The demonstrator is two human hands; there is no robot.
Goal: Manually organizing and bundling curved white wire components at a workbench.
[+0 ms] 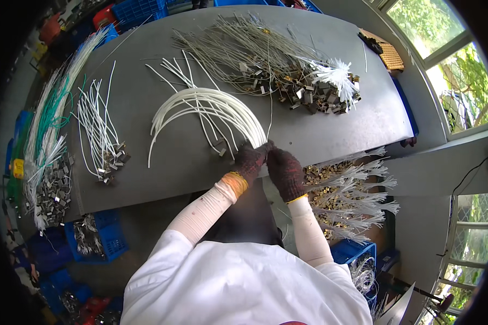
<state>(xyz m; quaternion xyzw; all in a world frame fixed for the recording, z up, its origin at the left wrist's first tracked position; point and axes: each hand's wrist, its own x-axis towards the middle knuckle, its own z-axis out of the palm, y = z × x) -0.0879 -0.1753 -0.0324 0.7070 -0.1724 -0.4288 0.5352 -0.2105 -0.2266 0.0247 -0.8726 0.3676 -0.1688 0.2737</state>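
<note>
A curved bundle of white cables [217, 103] arcs over the grey table from left to right. My left hand [248, 164], in a dark red and black knit glove, is closed around the bundle's right end at the near table edge. My right hand [286, 174], in a matching glove, is closed right beside it, its fingertips meeting the left hand's. What the right fingers pinch is hidden by the gloves. Just behind the bundle, several loose white cables [190, 76] with small metal pieces at their near ends lie crossed beneath it.
A big heap of grey wires [238, 49] with metal clips [314, 95] covers the far table [358, 127]. Cables with metal ends [95, 122] lie at the left, near white and green bundles [49, 119]. Bundled white strands [358, 187] stand at my right; blue crates [111, 235] sit below.
</note>
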